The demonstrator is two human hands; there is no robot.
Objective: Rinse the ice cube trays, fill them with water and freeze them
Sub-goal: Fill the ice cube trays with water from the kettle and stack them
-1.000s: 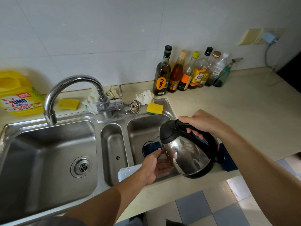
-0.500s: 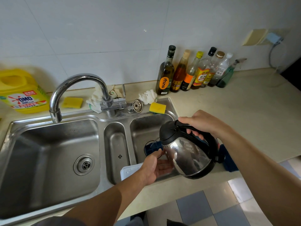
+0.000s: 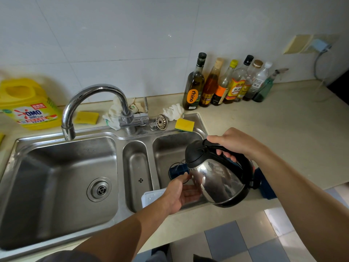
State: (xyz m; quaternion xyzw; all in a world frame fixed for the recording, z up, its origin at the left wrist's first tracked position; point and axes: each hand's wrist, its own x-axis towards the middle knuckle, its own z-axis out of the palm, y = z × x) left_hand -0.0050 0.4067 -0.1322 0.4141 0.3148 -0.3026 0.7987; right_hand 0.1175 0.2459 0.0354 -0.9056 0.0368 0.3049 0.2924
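My right hand (image 3: 231, 142) grips the black handle of a steel electric kettle (image 3: 217, 182), which is tilted spout-down over the right sink basin (image 3: 170, 148). Under the spout lies a blue ice cube tray (image 3: 178, 170), mostly hidden by the kettle. My left hand (image 3: 179, 193) is held palm up with straight fingers against the kettle's lower side. A white tray (image 3: 151, 197) lies at the near edge of the sink, partly under my left hand. Another blue piece (image 3: 266, 188) shows on the counter behind the kettle.
The faucet (image 3: 94, 95) arcs over the large left basin (image 3: 66, 186), with a narrow middle basin (image 3: 135, 167) beside it. Several bottles (image 3: 226, 86) line the back wall. A yellow detergent jug (image 3: 28, 104), sponges (image 3: 184, 124) and rags (image 3: 173, 111) sit behind the sink.
The kettle and both hands keep almost the same pose. The view has drifted a little, so the sink and faucet sit slightly further right in frame.
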